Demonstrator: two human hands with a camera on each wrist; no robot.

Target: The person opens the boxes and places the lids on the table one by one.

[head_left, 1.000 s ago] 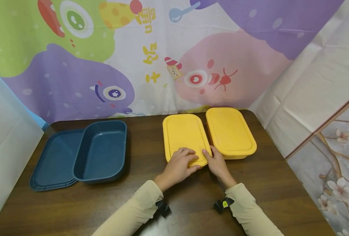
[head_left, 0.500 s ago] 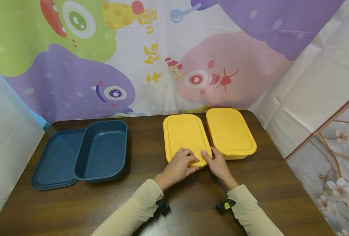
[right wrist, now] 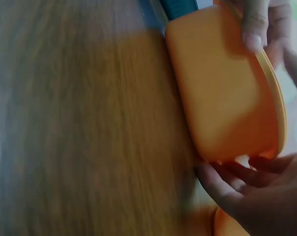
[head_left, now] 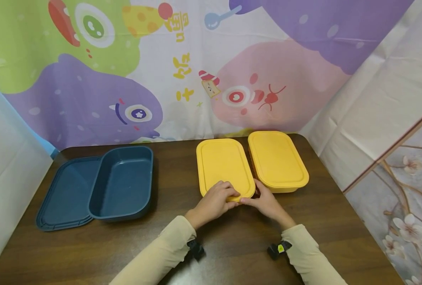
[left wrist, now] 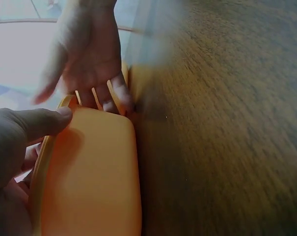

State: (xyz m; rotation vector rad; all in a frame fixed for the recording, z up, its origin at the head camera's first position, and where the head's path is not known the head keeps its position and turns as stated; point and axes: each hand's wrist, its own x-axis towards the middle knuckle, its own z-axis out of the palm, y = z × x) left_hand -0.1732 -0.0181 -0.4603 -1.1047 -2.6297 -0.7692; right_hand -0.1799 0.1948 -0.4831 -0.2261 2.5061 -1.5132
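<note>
A yellow lidded food container (head_left: 225, 164) lies in front of the person in the head view, its lid on. The left hand (head_left: 214, 201) grips its near edge: fingers rest on the lid, and the thumb (left wrist: 50, 123) presses the near side just below the rim. At the near right corner is the right hand (head_left: 266, 202). Its fingers (right wrist: 231, 179) reach along the container's right side and touch it, fairly straight. In the left wrist view the right thumb (left wrist: 52, 76) stands apart from the wall. The container's contents are hidden.
A second yellow lidded container (head_left: 278, 160) stands close on the right. On the left, a dark blue container (head_left: 121, 184) without a lid partly overlaps a dark blue lid (head_left: 66, 194). Everything lies on a brown wooden table (head_left: 232, 253) before a printed cloth (head_left: 182, 118).
The right thumb has come off the lid top and moved down to the near corner, and the right wrist has shifted slightly right. The left hand and the containers look unmoved.
</note>
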